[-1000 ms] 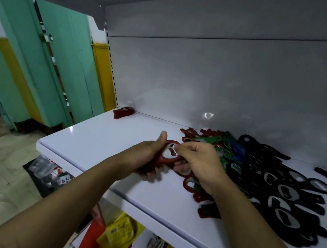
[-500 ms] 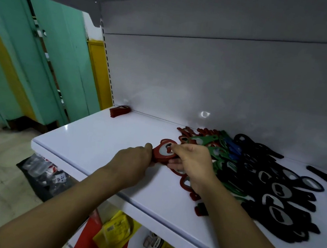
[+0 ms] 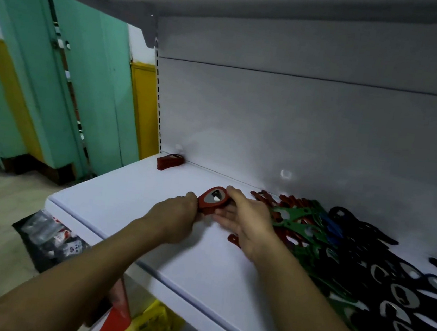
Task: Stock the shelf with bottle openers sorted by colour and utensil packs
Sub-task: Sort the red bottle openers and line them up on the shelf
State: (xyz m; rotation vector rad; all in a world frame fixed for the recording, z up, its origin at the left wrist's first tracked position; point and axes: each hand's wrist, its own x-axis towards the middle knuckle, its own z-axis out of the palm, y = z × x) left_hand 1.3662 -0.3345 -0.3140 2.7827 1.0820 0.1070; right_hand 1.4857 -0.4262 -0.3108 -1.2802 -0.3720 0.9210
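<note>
Gripping one red opener (image 3: 213, 198), left hand (image 3: 176, 215) plus right hand (image 3: 249, 220); second red opener (image 3: 169, 161) lies apart.

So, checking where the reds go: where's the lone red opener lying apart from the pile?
Head view: the lone red opener lies in the far left corner of the shelf, against the back panel, well left of the held red opener.

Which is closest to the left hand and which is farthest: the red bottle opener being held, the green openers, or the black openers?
1. Red bottle opener: gripped by the left hand.
2. Green openers: in the pile to the right.
3. Black openers: farthest right.
</note>
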